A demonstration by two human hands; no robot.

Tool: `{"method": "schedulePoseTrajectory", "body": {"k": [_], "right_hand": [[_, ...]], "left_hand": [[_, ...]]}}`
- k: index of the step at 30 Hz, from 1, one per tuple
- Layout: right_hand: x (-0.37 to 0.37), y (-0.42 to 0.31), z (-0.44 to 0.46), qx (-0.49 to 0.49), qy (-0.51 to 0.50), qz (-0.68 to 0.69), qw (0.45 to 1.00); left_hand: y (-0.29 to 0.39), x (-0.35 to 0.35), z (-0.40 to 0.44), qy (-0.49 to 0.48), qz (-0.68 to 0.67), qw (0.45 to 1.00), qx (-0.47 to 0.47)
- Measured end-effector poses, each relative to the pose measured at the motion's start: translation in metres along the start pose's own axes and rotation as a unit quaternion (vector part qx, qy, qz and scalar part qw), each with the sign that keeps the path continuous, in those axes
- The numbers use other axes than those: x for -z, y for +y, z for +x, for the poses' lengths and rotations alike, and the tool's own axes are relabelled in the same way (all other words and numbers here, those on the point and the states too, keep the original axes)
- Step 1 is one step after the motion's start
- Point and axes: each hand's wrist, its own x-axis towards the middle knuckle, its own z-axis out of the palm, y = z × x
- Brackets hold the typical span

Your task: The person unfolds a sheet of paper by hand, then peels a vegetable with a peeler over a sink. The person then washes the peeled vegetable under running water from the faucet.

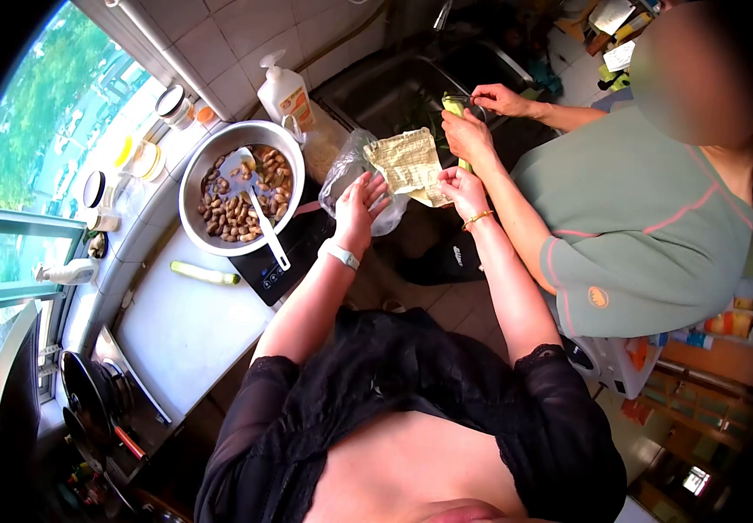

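My right hand (463, 193) pinches the edge of a wrinkled pale-yellow cloth (404, 164), which hangs spread out in front of the sink. My left hand (359, 207) is open, palm turned toward the cloth, fingers stretched out and holding nothing. Behind it lies a clear plastic bag (346, 170). To the left, a metal basin (191, 222) holds brown peanuts in their shells (235, 216) in liquid. A white slotted spoon (263, 218) rests in it, handle over the rim.
Beside me, a co-worker (629, 218) holds a long green vegetable (455, 106) over the sink (385, 91). A black induction cooker (276, 270) sits under the basin. On the white counter (167, 322) lies a green squash (204, 273). A pump bottle (285, 91) and jars (102, 192) line the wall and window.
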Motion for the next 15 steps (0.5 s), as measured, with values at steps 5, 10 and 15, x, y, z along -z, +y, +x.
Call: {"method": "schedulePoseTrajectory", "body": {"k": [5,10,15], "right_hand": [[0.003,-0.008,-0.003,-0.081,0.021,-0.01,0.996],[-0.001,0.004,0.004,-0.03,0.029,-0.025,0.999],[-0.013,0.002,-0.003,0.001,-0.051,-0.079,0.996]], "left_hand": [[-0.01,0.0,-0.006,-0.009,0.035,0.999,0.008],[-0.007,-0.013,-0.008,-0.016,0.071,0.997,0.029],[-0.008,-0.029,-0.003,0.005,0.092,0.995,0.038]]}}
